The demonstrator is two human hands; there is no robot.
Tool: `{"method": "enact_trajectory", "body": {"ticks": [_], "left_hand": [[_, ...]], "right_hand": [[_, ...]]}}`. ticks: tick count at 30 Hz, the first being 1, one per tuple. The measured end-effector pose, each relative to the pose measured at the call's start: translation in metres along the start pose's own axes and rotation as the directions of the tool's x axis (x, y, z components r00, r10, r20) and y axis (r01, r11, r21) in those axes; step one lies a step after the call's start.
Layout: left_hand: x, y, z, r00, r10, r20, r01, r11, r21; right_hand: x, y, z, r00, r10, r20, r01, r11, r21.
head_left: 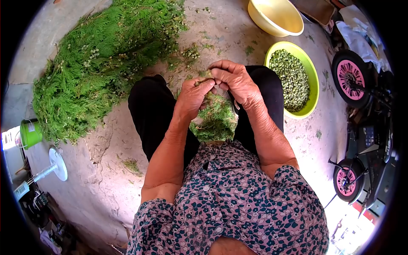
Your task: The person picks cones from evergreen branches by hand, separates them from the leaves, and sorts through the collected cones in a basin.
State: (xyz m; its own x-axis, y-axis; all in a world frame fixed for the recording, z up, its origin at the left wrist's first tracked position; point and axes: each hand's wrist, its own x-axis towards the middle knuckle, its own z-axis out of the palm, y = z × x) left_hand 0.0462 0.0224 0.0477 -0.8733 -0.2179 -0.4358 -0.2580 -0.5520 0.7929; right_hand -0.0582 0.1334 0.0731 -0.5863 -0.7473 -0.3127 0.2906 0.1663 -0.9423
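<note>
My left hand (193, 95) is closed, thumb against fingers, around a small piece of sprig between my knees. Fingertips of my right hand (233, 80) pinch at the same spot, touching or almost touching the left fingertips; what they grip is too small to name. Below both hands, green clippings (216, 119) lie between my legs. To the upper left spreads a large heap of green branches (102, 59) with pale round seed cones among them. Right of my right knee stands a lime-green basin (315, 80) holding many small green cones (290, 78).
A yellow basin (276, 19) stands at the top right. Along the right side is a small vehicle with pink-rimmed wheels (350, 79). At the left are a green bucket (31, 134) and a white round-based stand (58, 164). Bits of greenery dot the concrete floor (106, 170).
</note>
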Motion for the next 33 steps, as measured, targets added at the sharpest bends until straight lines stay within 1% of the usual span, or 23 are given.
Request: {"method": "enact_trajectory", "body": {"ticks": [1, 2, 3, 6, 8, 10, 11, 12, 13, 14, 16, 19, 20, 21, 22, 23, 24, 25, 26, 27, 29, 31, 33], "left_hand": [[0.001, -0.001, 0.0, 1.0, 0.001, -0.001, -0.001, 1.0, -0.001], [0.002, -0.004, 0.0, 1.0, 0.023, -0.016, -0.023, 1.0, -0.001], [0.002, -0.005, -0.001, 0.999, 0.045, -0.031, -0.045, 0.999, -0.001], [0.002, -0.004, -0.001, 0.998, 0.041, -0.041, -0.036, 0.994, 0.104], [0.004, -0.007, -0.004, 0.997, 0.055, -0.047, -0.046, 0.985, 0.169], [0.006, -0.011, -0.005, 0.996, 0.069, -0.053, -0.055, 0.971, 0.234], [0.006, -0.014, -0.003, 0.98, 0.191, -0.055, -0.17, 0.949, 0.267], [0.007, -0.017, -0.003, 0.949, 0.311, -0.053, -0.282, 0.911, 0.3], [0.014, -0.025, -0.007, 0.916, 0.399, -0.034, -0.364, 0.866, 0.342], [0.014, -0.024, -0.007, 0.917, 0.398, -0.033, -0.364, 0.866, 0.342], [0.014, -0.023, -0.008, 0.945, 0.315, -0.086, -0.264, 0.892, 0.368], [0.015, -0.026, -0.01, 0.929, 0.363, -0.074, -0.29, 0.838, 0.462], [0.012, -0.021, -0.008, 0.929, 0.362, -0.073, -0.29, 0.838, 0.462], [0.008, -0.015, -0.006, 0.962, 0.242, -0.126, -0.192, 0.928, 0.319], [0.004, -0.007, -0.003, 0.981, 0.111, -0.159, -0.085, 0.983, 0.163], [0.002, 0.0, 0.003, 0.987, 0.048, -0.156, -0.059, 0.996, -0.067], [0.003, 0.0, 0.002, 0.987, 0.047, -0.157, -0.058, 0.996, -0.066], [0.004, 0.0, 0.0, 0.987, -0.002, -0.163, -0.035, 0.974, -0.222], [0.005, 0.0, -0.003, 0.986, -0.052, -0.161, -0.012, 0.928, -0.373], [0.009, -0.002, -0.008, 0.996, -0.056, -0.069, 0.02, 0.899, -0.437], [0.011, -0.004, -0.01, 0.999, -0.035, -0.023, 0.019, 0.867, -0.498], [0.012, -0.005, -0.011, 1.0, -0.011, 0.019, 0.02, 0.831, -0.556], [0.013, -0.007, -0.012, 1.0, -0.014, 0.0, 0.012, 0.826, -0.564]], "right_hand": [[0.003, 0.007, -0.005, 1.0, 0.017, 0.006, -0.018, 0.959, 0.283], [0.006, 0.008, -0.007, 0.999, 0.032, 0.019, -0.037, 0.839, 0.543], [0.006, 0.008, -0.011, 0.996, -0.001, 0.093, -0.057, 0.785, 0.617], [0.004, 0.005, -0.003, 0.994, -0.05, 0.101, -0.026, 0.773, 0.634], [-0.001, -0.003, 0.003, 0.993, -0.033, 0.117, -0.013, 0.929, 0.37], [-0.008, -0.01, 0.015, 0.999, 0.018, 0.037, -0.019, 0.999, 0.042], [-0.003, -0.005, 0.017, 0.967, -0.247, 0.07, 0.255, 0.95, -0.178], [-0.002, -0.002, 0.018, 0.967, -0.247, 0.07, 0.255, 0.95, -0.177], [-0.002, -0.001, 0.019, 0.946, -0.313, 0.084, 0.321, 0.869, -0.377], [-0.003, -0.003, 0.022, 0.922, -0.372, 0.112, 0.368, 0.743, -0.559], [-0.003, -0.004, 0.023, 0.933, -0.347, 0.096, 0.336, 0.745, -0.576], [-0.001, -0.001, 0.02, 0.937, -0.338, 0.083, 0.33, 0.789, -0.517], [-0.002, -0.002, 0.018, 0.989, -0.146, -0.021, 0.137, 0.961, -0.242], [-0.003, -0.003, 0.015, 0.995, 0.074, -0.059, -0.07, 0.995, 0.071], [0.0, 0.004, 0.003, 0.997, 0.059, 0.041, -0.069, 0.945, 0.32], [0.0, 0.002, 0.0, 0.998, 0.015, 0.058, -0.041, 0.88, 0.473], [0.0, 0.001, 0.0, 0.997, -0.03, 0.066, -0.017, 0.789, 0.614], [-0.001, -0.002, 0.001, 1.0, -0.001, -0.003, 0.003, 0.77, 0.638], [-0.002, -0.002, 0.001, 1.0, -0.001, -0.005, 0.004, 0.769, 0.639], [-0.003, -0.002, 0.0, 1.0, 0.009, -0.013, 0.002, 0.751, 0.66], [-0.004, -0.002, 0.0, 1.0, 0.019, -0.02, -0.001, 0.733, 0.681], [-0.005, -0.002, 0.002, 1.0, -0.01, -0.014, 0.014, 0.945, 0.328], [-0.01, -0.012, 0.01, 0.992, -0.114, 0.053, 0.115, 0.993, -0.006]]}}
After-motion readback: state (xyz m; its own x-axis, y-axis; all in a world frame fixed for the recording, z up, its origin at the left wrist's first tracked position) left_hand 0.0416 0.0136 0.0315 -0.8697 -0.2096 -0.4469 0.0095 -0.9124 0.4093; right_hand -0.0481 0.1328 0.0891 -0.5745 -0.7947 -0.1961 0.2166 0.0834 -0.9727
